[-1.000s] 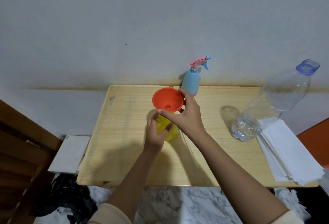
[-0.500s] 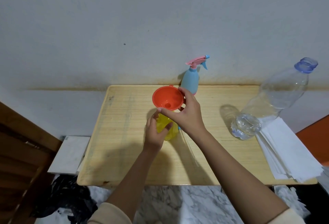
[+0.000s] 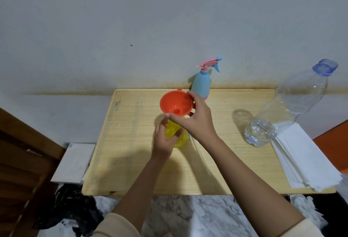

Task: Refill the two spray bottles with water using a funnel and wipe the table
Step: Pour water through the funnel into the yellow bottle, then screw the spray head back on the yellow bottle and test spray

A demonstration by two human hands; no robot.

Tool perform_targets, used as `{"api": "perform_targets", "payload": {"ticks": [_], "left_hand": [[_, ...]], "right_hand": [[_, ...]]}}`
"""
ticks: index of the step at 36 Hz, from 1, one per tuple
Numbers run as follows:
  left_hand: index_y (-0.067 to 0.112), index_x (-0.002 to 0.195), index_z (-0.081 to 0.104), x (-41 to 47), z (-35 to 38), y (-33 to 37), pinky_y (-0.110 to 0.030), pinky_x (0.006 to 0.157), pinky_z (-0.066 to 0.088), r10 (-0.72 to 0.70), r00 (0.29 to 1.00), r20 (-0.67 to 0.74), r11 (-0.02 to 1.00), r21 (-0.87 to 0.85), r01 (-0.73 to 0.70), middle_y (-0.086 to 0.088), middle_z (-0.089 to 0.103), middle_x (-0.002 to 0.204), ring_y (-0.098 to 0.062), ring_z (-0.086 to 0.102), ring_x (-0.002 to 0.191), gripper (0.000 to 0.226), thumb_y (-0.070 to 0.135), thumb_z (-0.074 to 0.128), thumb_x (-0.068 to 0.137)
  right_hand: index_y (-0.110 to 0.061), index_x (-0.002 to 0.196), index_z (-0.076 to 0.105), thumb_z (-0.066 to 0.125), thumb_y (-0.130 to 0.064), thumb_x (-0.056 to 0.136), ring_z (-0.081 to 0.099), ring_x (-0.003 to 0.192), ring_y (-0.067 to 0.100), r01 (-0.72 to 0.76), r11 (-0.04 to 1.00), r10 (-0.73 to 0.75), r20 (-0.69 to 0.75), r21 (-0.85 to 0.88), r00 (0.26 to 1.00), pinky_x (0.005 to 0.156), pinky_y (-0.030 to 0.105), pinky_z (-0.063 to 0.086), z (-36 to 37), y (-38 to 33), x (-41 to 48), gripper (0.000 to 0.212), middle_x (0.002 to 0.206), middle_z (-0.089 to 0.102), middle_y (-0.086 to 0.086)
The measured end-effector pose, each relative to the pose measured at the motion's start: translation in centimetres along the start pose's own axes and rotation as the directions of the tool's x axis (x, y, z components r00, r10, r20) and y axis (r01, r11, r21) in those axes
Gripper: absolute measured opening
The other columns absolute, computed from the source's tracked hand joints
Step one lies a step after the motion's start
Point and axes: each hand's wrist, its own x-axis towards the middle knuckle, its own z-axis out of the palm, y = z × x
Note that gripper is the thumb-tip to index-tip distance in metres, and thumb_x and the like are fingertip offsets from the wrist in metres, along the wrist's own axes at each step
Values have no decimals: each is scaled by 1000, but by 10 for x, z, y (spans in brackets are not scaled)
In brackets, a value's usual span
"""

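Gripping hands: left hand (image 3: 163, 141), translucent yellow bottle (image 3: 182, 137); right hand (image 3: 196, 122), conical orange funnel (image 3: 174, 103).

You have two spray bottles on the table (image 3: 131, 142): a yellow spray bottle (image 3: 181, 139) mid-table, a blue spray bottle (image 3: 201, 84) at its far edge. One funnel (image 3: 174, 104), one water bottle (image 3: 293, 105), one paper stack (image 3: 308, 157) at the right edge.

An orange funnel (image 3: 175, 105) tilts over a yellow bottle (image 3: 181, 139) (blue sprayer (image 3: 202, 84) behind).
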Motion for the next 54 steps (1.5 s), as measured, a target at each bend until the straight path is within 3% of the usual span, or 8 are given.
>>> {"api": "perform_targets", "payload": {"ticks": [4,9,19,31,39,42,47,54], "left_hand": [[66,116,42,1,1,-1,-43,99,46,8,1000,-5,1000,6,-8,18,50,117,-8,54,115,56,43,70,74],[24,133,49,1,1,-3,-33,101,43,-9,1000,8,1000,-8,9,11,52,118,2,50,114,57,22,73,82],[27,131,47,-1,0,-1,-9,92,36,0,1000,13,999,40,0,11,49,117,8,48,110,53,25,71,83],[19,137,43,0,5,-9,-19,105,34,20,1000,7,998,64,-21,-1,50,134,-11,45,124,68,45,61,77],[23,141,36,-1,6,-15,-17,108,28,73,997,24,991,110,-75,-3,41,143,-13,37,133,74,52,54,75],[37,138,29,-1,6,-18,-8,103,28,78,995,55,992,100,-83,6,38,143,-9,36,133,70,53,55,76],[61,134,23,-2,2,-25,-33,109,36,88,992,89,993,66,-94,34,32,137,-3,38,132,66,54,58,78],[62,135,21,0,-2,-25,-38,107,39,93,986,136,991,80,-104,47,31,130,9,35,127,66,59,56,79]], "right_hand": [[-18,135,41,85,-40,60,45,120,14,28,998,-25,44,-63,999,96,37,49,1,2,0,90,130,48,-3],[-19,134,43,84,-45,61,47,119,15,-37,997,40,33,-69,999,94,35,48,-2,6,6,87,130,51,-2],[-19,134,43,83,-43,64,48,116,14,-70,996,72,55,-50,996,92,31,48,-6,5,6,84,130,51,-2],[-22,119,54,83,-39,64,56,100,8,-192,961,208,-62,197,976,83,20,48,-49,15,26,64,106,58,-12],[-7,125,54,73,-67,45,57,99,20,-367,922,348,-147,-126,926,81,27,44,-83,89,26,101,116,53,10],[-4,126,53,70,-67,43,56,102,25,-411,887,388,-144,-211,910,79,26,39,-84,113,21,106,117,53,14],[-3,135,40,80,-31,72,46,119,29,-458,834,437,-140,-308,889,85,22,30,-81,138,17,80,131,40,17],[0,122,46,78,-37,72,48,110,28,-462,820,418,-198,-336,886,78,25,34,-74,153,15,69,121,47,16]]}}
